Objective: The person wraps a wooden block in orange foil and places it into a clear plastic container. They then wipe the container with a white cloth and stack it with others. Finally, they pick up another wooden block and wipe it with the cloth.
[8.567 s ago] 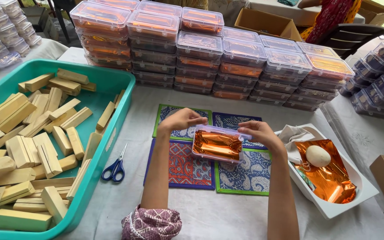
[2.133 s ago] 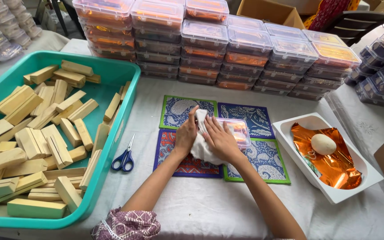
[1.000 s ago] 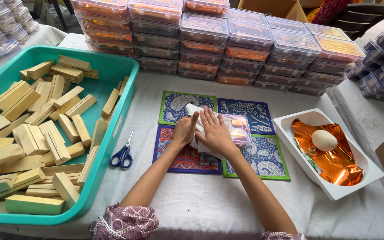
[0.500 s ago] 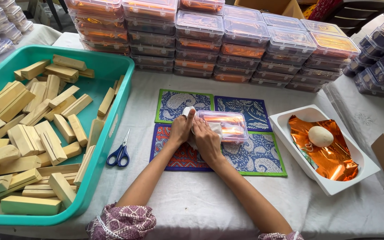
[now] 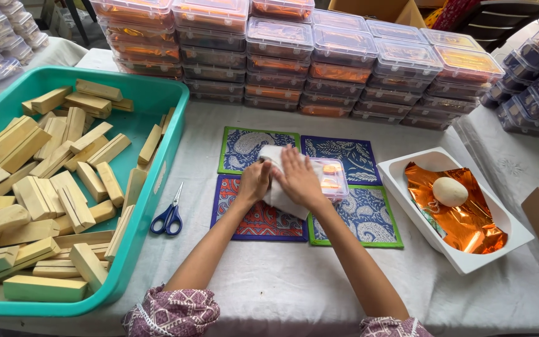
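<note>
Both the left hand (image 5: pixel 255 182) and right hand (image 5: pixel 299 178) press flat, fingers spread, on a soft white cloth (image 5: pixel 280 198) over a light, probably brittle clear plastic box (image 5: pixel 331 176), best gripped by its sides.

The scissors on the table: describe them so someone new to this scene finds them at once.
Start at the big teal tray full of pale wooden blocks on the left of the white-clothed table. Just outside its right wall, between it and the four patterned mats, lie the scissors. Their blue handles point toward the person, and they are the only tool lying loose on the cloth.
</note>
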